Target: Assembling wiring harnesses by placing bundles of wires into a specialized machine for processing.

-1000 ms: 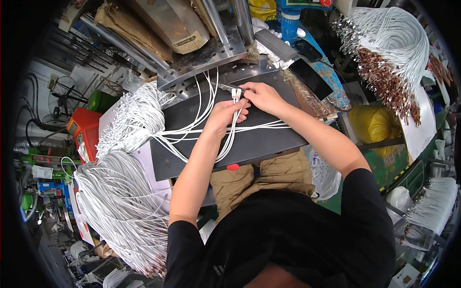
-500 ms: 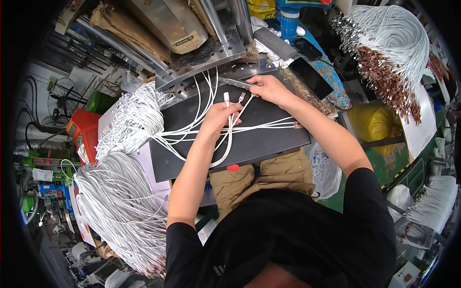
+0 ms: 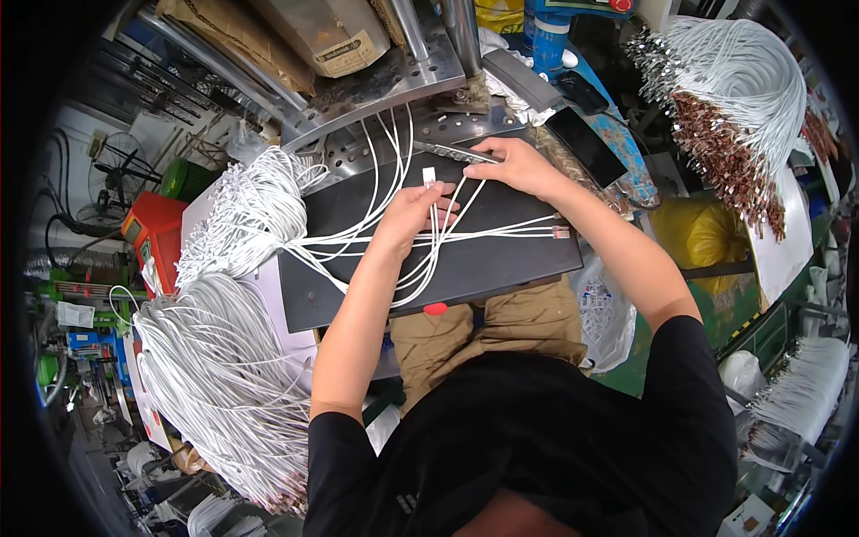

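Note:
My left hand (image 3: 413, 213) is closed in a pinch on a white cable, with its white connector (image 3: 429, 175) standing up past the thumb. Its other fingers are partly stretched beside more cable strands. Farther right, my right hand (image 3: 519, 168) grips the near end of a narrow metal strip (image 3: 455, 153) with slots or pockets along it. White cables (image 3: 476, 191) run down from the right fingertips toward the left hand; their ends there are hidden. Other white cables (image 3: 501, 234) lie across a black board (image 3: 358, 300), their metal-tipped ends near its right edge.
A press with a perforated metal plate (image 3: 394, 98) stands just beyond the board. Large white cable bundles (image 3: 215, 376) are heaped at the left, another cable bundle (image 3: 743, 80) at the far right. A dark phone (image 3: 586, 146) lies on the blue surface right of the press.
A second connector that stuck up beside my left hand no longer shows there, and another cable now reaches my right fingertips. My right hand and the strip have shifted slightly right.

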Motion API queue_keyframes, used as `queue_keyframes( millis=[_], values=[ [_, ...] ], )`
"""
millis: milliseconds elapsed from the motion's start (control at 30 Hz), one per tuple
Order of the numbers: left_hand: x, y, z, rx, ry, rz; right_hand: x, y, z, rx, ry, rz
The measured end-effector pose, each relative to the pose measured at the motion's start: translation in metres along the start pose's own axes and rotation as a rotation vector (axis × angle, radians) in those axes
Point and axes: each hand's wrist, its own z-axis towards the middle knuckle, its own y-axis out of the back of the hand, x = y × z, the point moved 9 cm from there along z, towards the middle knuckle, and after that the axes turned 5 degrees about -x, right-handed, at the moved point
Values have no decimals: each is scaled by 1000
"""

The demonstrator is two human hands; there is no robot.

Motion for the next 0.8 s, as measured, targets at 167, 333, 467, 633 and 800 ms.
queue_keyframes(
  millis=[167, 333, 467, 633, 800],
  values=[
    [-6, -10, 4, 199, 58, 226, 3, -8, -8, 97, 24, 38],
    [-8, -22, 1, 321, 161, 227, 5, -9, -12, 96, 99, 5],
    [-10, -25, 1, 280, 170, 168, 9, -6, -13, 58, 140, -66],
    [-10, -4, 11, 75, -47, 139, 18, -1, -17, 85, 77, -113],
    [-1, 25, 16, -23, -40, 159, 5, 5, -10, 62, -16, -20]
  ],
)
